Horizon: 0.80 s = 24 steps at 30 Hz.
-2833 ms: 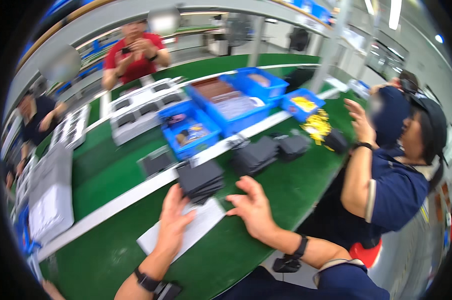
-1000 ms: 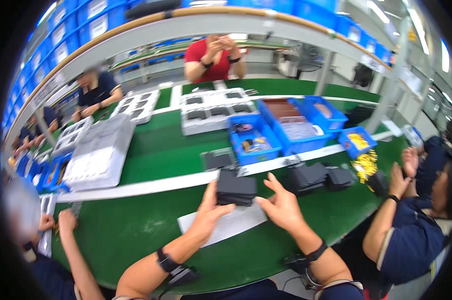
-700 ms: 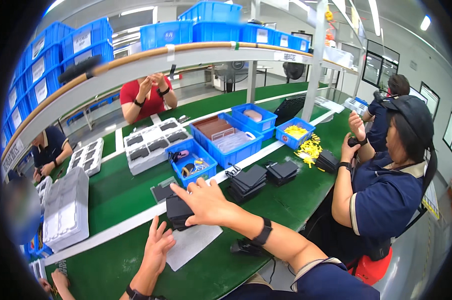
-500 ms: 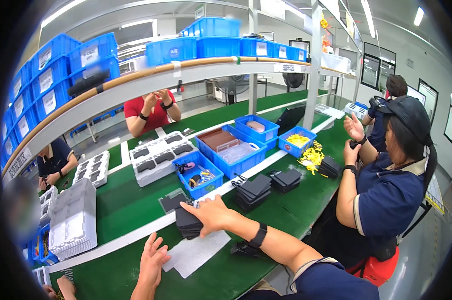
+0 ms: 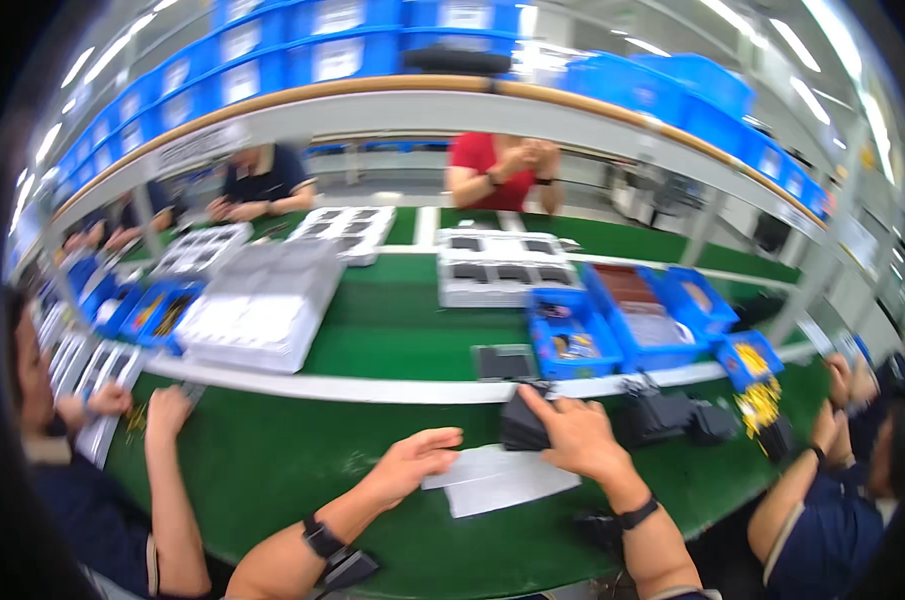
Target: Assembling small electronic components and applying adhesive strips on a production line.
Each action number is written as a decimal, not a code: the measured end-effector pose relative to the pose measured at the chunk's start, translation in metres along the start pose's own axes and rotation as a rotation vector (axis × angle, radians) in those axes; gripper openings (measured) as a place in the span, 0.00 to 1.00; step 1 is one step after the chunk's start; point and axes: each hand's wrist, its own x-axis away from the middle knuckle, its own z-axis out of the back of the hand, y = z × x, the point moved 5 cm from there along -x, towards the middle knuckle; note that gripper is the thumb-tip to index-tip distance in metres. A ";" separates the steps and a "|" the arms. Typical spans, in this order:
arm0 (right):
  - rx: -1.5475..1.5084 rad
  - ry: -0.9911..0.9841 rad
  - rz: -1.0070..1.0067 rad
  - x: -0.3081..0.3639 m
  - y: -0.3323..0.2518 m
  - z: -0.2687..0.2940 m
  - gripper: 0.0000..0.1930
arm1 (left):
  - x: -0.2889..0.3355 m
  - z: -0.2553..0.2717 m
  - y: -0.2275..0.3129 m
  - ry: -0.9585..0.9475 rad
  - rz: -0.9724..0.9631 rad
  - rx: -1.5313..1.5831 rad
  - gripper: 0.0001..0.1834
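Observation:
Below the white strip, a stack of black flat pieces (image 5: 521, 428) stands at the far edge of some white sheets (image 5: 503, 482). My right hand (image 5: 585, 438) is at the stack's right side, index finger along its top edge and thumb low by its near side. To the left, my left hand (image 5: 413, 468) hovers by the sheets' left edge, holding nothing, its fingers stretched toward the stack. A grey-framed dark flat piece (image 5: 505, 362) lies beyond the stack. More black stacked pieces (image 5: 659, 415) sit to the right.
Blue bins (image 5: 575, 362) stand beyond the strip, near a white compartment tray (image 5: 503, 270). Stacked white trays (image 5: 263, 300) are at left, yellow pieces (image 5: 758, 405) at right. A shelf rail (image 5: 453, 105) crosses overhead. Co-workers sit at both sides and across.
The view has swung left, bringing a co-worker at the left into it. My right hand stays at the black stack; my left hand has turned its fingers toward it.

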 end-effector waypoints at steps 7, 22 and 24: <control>-0.178 -0.008 0.020 0.006 -0.004 0.012 0.52 | 0.000 0.002 -0.009 -0.037 -0.010 0.034 0.25; -0.297 0.064 -0.012 0.002 -0.002 0.006 0.48 | -0.002 0.003 -0.018 -0.061 -0.046 0.003 0.24; -0.280 0.045 -0.106 0.005 -0.003 0.010 0.50 | -0.004 0.004 -0.021 -0.076 -0.073 -0.006 0.23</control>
